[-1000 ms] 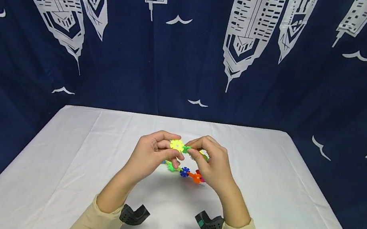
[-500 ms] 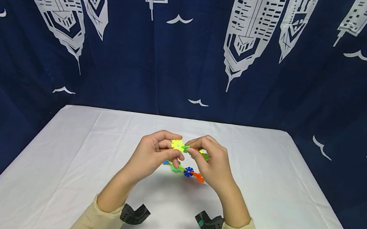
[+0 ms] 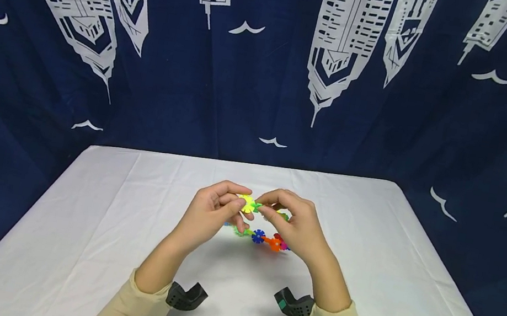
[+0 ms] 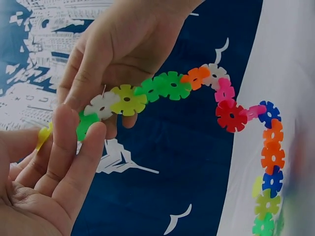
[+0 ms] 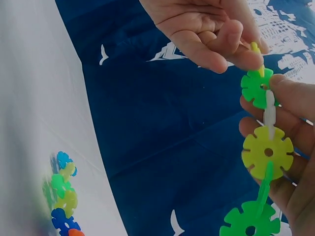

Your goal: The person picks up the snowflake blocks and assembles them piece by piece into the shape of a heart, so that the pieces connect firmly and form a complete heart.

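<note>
My left hand [image 3: 208, 215] pinches a yellow flower-shaped disc [image 3: 248, 204] between thumb and fingers. Opposite it, my right hand [image 3: 297, 229] pinches a green flower disc [image 5: 253, 88] at the end of a chain of slotted plastic flower discs. In the right wrist view the yellow disc stands edge-on against the green one's rim; how deep it sits in the slot is hard to tell. Beyond the green disc come a white disc [image 5: 269, 115] and a yellow-green disc [image 4: 128, 100]. From there the chain droops past a red disc [image 4: 231, 116] to several blue, orange and green ones.
A white cloth covers the table [image 3: 93, 243], and the chain's lower stretch [image 3: 258, 236] lies on or just above it below the hands. Behind the table hangs a dark blue curtain [image 3: 255, 85] with white building and bird prints. Black wrist cameras [image 3: 186, 296] sit on both sleeves.
Both hands stay close together with the same grips. The left thumb has shifted up onto the yellow disc, and the right hand has moved slightly right and down. The hanging chain has swayed.
</note>
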`<state>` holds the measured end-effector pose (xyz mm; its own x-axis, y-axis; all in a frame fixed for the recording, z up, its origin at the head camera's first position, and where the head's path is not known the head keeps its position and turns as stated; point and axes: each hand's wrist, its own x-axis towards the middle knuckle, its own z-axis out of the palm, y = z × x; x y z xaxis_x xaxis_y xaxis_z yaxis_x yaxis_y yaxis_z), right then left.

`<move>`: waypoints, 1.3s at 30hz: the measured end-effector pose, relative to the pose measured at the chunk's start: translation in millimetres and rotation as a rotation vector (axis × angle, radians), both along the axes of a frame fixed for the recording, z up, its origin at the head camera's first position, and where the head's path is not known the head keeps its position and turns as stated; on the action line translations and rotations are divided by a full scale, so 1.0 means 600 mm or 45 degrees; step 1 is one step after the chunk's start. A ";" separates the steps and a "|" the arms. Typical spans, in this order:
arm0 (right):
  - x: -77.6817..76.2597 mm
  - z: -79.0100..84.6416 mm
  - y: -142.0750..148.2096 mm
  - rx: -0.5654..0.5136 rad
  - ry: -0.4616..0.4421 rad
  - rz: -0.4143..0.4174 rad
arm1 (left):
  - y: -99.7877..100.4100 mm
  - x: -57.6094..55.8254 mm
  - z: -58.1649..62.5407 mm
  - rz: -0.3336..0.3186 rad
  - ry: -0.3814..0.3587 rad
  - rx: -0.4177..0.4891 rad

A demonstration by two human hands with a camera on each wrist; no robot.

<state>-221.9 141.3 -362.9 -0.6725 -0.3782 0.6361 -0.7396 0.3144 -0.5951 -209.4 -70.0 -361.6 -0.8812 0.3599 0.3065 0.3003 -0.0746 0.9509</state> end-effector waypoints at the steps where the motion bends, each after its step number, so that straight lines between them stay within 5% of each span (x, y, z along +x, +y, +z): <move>1: 0.000 0.000 0.000 0.010 -0.023 -0.008 | 0.001 0.000 -0.001 0.003 0.000 -0.005; 8: 0.002 -0.002 -0.004 0.035 -0.132 0.000 | 0.004 0.001 -0.002 0.049 0.012 -0.027; 27: -0.004 -0.003 0.004 0.012 -0.107 0.029 | 0.015 -0.003 -0.011 0.132 0.059 -0.062; 32: -0.007 0.000 0.019 0.028 -0.175 -0.003 | 0.010 -0.025 -0.028 0.189 0.025 -0.148; 39: -0.005 0.004 0.032 0.039 -0.265 -0.022 | 0.023 -0.083 -0.074 0.219 -0.035 -0.280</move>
<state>-225.1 160.8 -360.4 -0.7947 -0.3823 0.4714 -0.5962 0.3466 -0.7242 -259.4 -56.5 -406.0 -0.9420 0.2593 0.2130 0.2648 0.1842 0.9466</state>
